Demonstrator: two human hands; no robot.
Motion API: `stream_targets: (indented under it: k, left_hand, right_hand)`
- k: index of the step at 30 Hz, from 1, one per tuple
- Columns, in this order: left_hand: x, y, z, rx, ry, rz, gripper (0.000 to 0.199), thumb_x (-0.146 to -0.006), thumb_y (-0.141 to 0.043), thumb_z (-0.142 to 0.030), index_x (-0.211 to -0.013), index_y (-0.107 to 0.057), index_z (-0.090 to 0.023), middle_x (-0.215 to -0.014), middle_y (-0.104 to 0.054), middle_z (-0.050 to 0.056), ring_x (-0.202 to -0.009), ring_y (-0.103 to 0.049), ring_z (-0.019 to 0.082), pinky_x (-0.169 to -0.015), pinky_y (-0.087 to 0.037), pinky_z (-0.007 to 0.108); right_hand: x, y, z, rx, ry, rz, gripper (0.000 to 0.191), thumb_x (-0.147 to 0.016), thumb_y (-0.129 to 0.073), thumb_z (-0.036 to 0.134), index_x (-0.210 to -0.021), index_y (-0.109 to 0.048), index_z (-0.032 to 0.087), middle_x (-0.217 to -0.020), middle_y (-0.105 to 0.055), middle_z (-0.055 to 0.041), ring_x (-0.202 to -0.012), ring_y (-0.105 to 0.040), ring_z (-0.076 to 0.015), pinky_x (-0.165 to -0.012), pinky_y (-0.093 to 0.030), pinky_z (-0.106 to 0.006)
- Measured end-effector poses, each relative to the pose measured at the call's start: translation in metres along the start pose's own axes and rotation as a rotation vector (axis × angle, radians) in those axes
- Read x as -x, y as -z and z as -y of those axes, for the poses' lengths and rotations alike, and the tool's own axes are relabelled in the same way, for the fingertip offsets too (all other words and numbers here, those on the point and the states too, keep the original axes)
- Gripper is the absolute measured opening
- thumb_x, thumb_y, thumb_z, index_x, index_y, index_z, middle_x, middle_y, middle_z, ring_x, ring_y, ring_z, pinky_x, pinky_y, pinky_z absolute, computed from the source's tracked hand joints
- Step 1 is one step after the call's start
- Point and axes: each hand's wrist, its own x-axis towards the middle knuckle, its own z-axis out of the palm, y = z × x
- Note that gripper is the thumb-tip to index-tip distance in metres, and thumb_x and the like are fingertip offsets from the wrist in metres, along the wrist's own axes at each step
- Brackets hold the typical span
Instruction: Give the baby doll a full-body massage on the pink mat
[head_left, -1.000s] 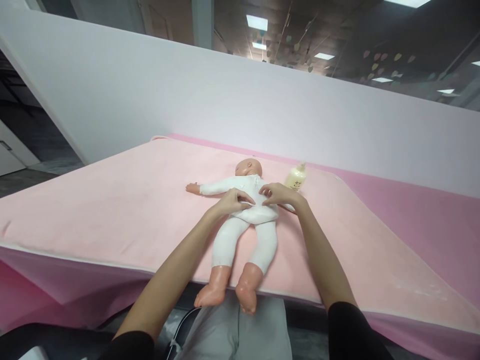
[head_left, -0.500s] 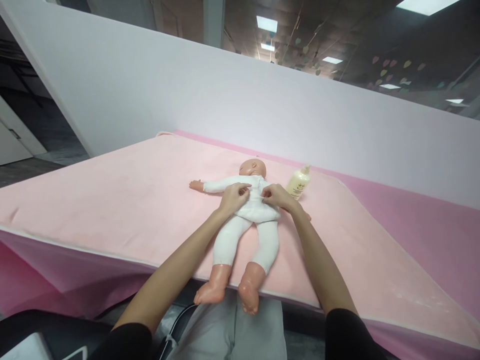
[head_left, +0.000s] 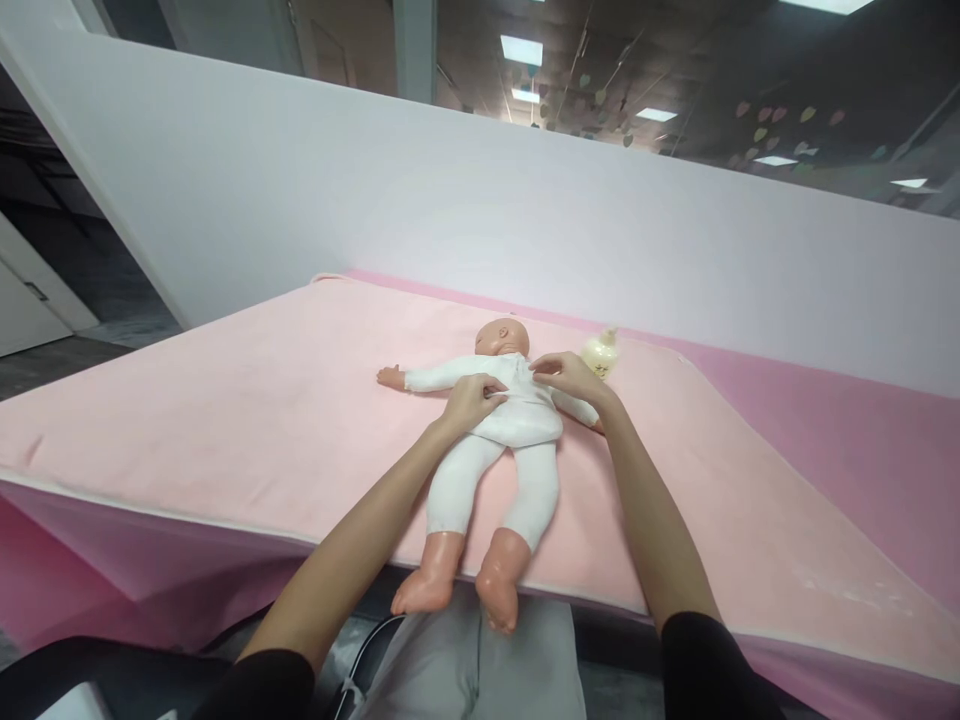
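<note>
A baby doll (head_left: 501,337) lies on the pink-covered table, head away from me and turned to the left, feet over the front edge. It wears a white top (head_left: 517,425) and white trousers (head_left: 455,485). My left hand (head_left: 472,400) rests on the left side of the top, with its fingertips pinched on the cloth. My right hand (head_left: 564,375) is at the upper right of the top, near the doll's shoulder, with thumb and fingers a little apart and no cloth visible between them.
A pale yellow pump bottle (head_left: 602,352) stands behind my right hand. The pink cover (head_left: 225,400) reaches the table's front edge. A white partition (head_left: 450,200) rises behind the table. A black seat (head_left: 120,665) is at the lower left.
My right hand has come off the cloth and moved up towards the doll's shoulder, baring more of the doll's right-side arm. My left hand has hardly moved.
</note>
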Motion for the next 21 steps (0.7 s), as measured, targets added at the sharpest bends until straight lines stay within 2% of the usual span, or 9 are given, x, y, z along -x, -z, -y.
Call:
stream_targets:
  k: [2,6,10,13,16,19,21]
  left_hand:
    - [0.001,0.0,0.001,0.022,-0.018,-0.007,0.015,-0.076,-0.065,-0.015,-0.088,-0.074,-0.017,-0.091,-0.074,0.004,-0.081,-0.066,0.017,-0.075,-0.05,0.027]
    - [0.001,0.002,0.002,-0.018,-0.054,0.007,0.018,-0.078,-0.064,-0.016,-0.092,-0.074,-0.017,-0.091,-0.073,0.004,-0.079,-0.065,0.016,-0.074,-0.049,0.027]
    - [0.002,0.005,0.001,-0.127,-0.101,0.039,0.018,-0.08,-0.063,-0.02,-0.093,-0.075,-0.018,-0.09,-0.073,0.004,-0.081,-0.065,0.017,-0.076,-0.047,0.028]
    - [0.004,0.006,-0.003,-0.195,-0.138,0.026,0.019,-0.082,-0.062,-0.026,-0.094,-0.075,-0.019,-0.089,-0.073,0.005,-0.082,-0.065,0.019,-0.077,-0.047,0.03]
    - [0.007,0.004,-0.006,-0.221,-0.131,-0.137,0.026,-0.087,-0.056,-0.032,-0.105,-0.071,-0.019,-0.085,-0.072,0.005,-0.081,-0.064,0.019,-0.081,-0.047,0.032]
    - [0.005,0.0,-0.004,-0.176,-0.135,-0.346,0.034,-0.092,-0.049,-0.03,-0.121,-0.062,-0.019,-0.096,-0.072,0.006,-0.092,-0.063,0.019,-0.09,-0.046,0.033]
    - [0.0,-0.002,0.0,-0.165,-0.141,-0.328,0.038,-0.09,-0.053,-0.029,-0.127,-0.057,-0.019,-0.109,-0.07,0.007,-0.105,-0.061,0.02,-0.097,-0.043,0.034]
  right_hand:
    - [-0.002,-0.006,-0.003,0.067,-0.005,-0.043,0.028,-0.077,-0.062,0.016,-0.104,-0.069,0.014,-0.108,-0.069,-0.0101,-0.096,-0.064,-0.019,-0.085,-0.049,-0.029]
    - [-0.008,-0.027,-0.007,0.279,-0.02,0.003,0.025,-0.077,-0.063,0.018,-0.1,-0.071,0.015,-0.11,-0.069,-0.0098,-0.097,-0.064,-0.0213,-0.086,-0.047,-0.029]
    - [-0.012,-0.041,-0.005,0.431,-0.076,-0.06,0.016,-0.081,-0.06,0.021,-0.09,-0.072,0.016,-0.098,-0.072,-0.009,-0.091,-0.065,-0.0204,-0.081,-0.045,-0.027]
    - [-0.012,-0.044,-0.003,0.52,-0.098,-0.085,0.016,-0.084,-0.056,0.022,-0.087,-0.072,0.018,-0.091,-0.072,-0.0072,-0.087,-0.064,-0.0194,-0.075,-0.043,-0.026]
    - [-0.012,-0.046,0.0,0.605,-0.102,-0.093,0.018,-0.084,-0.052,0.019,-0.087,-0.071,0.018,-0.089,-0.072,-0.0074,-0.085,-0.063,-0.0192,-0.071,-0.04,-0.026]
    - [-0.012,-0.049,0.002,0.654,-0.111,-0.105,0.02,-0.083,-0.05,0.017,-0.086,-0.07,0.018,-0.089,-0.071,-0.0082,-0.084,-0.063,-0.0195,-0.068,-0.039,-0.026]
    - [-0.013,-0.049,0.002,0.655,-0.119,-0.107,0.021,-0.082,-0.049,0.016,-0.083,-0.07,0.018,-0.087,-0.071,-0.0078,-0.081,-0.063,-0.0191,-0.065,-0.037,-0.026]
